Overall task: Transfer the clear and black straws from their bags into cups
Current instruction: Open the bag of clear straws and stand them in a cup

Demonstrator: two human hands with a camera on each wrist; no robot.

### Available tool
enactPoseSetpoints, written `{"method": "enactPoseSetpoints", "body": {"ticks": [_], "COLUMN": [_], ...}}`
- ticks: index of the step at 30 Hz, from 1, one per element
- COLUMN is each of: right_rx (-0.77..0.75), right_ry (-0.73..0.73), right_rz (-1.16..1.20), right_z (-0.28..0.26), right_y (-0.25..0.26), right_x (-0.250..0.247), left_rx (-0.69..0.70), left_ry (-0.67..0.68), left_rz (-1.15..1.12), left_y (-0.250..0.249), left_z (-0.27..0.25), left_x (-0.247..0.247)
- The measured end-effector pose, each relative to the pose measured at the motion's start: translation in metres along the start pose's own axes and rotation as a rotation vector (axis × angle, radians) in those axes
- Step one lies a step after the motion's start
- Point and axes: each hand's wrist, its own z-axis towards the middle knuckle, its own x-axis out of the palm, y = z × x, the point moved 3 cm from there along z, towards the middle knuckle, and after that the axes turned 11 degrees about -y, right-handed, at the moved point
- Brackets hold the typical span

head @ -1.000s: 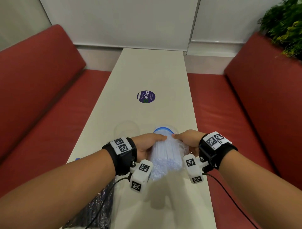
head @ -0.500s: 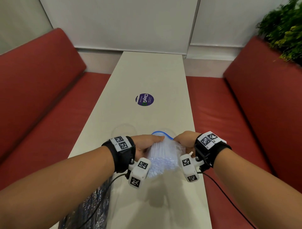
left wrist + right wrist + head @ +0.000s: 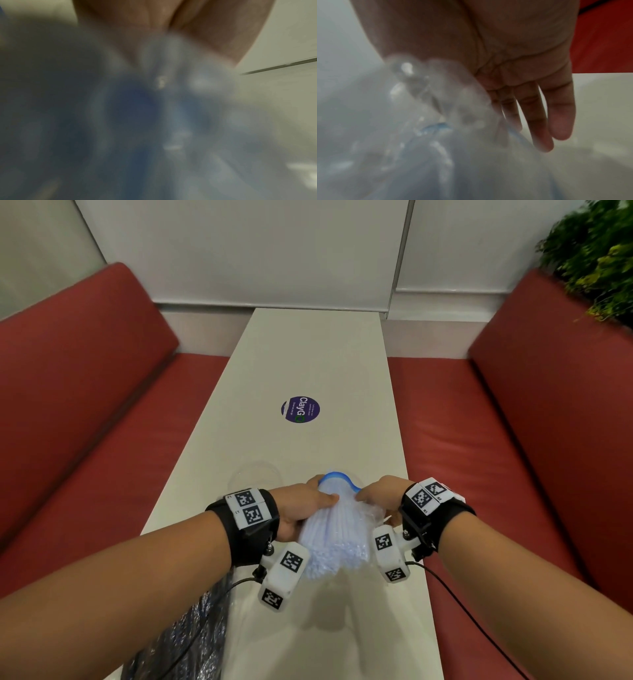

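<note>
The bag of clear straws (image 3: 337, 534) is in the lower middle of the frame, lifted a little above the white bench (image 3: 318, 364), its blue-edged mouth pointing away. The left hand (image 3: 301, 511) grips its left side, thumb on top. The right hand (image 3: 378, 498) pinches the right edge of the plastic, the other fingers (image 3: 556, 115) straight. Just beyond stands a clear cup (image 3: 255, 475). The bag of black straws (image 3: 178, 642) lies at the lower left.

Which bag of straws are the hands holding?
The bag of clear straws, gripped between left hand and right hand. The black-straw bag lies untouched.
</note>
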Motion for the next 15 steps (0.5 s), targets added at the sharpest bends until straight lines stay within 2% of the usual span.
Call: {"method": "enactPoseSetpoints", "body": {"ticks": [9,13,15], "right_rx": [-0.044,-0.028,-0.082], "right_ry": [-0.032,-0.040,-0.079], "right_rz": [0.067,0.126,0.165], "right_z": [0.010,0.011,0.012], "right_y": [0.001,0.001,0.001], "right_x": [0.002,0.004,0.004], "left_rx": [-0.220,-0.225,-0.229], "left_ry": [-0.002,-0.027,-0.069], "left_rz": [0.148,0.154,0.116], "left_y": [-0.009,-0.013,-0.015], "left_z": [0.000,0.000,0.003], "left_x": [-0.003,-0.008,-0.012]}}
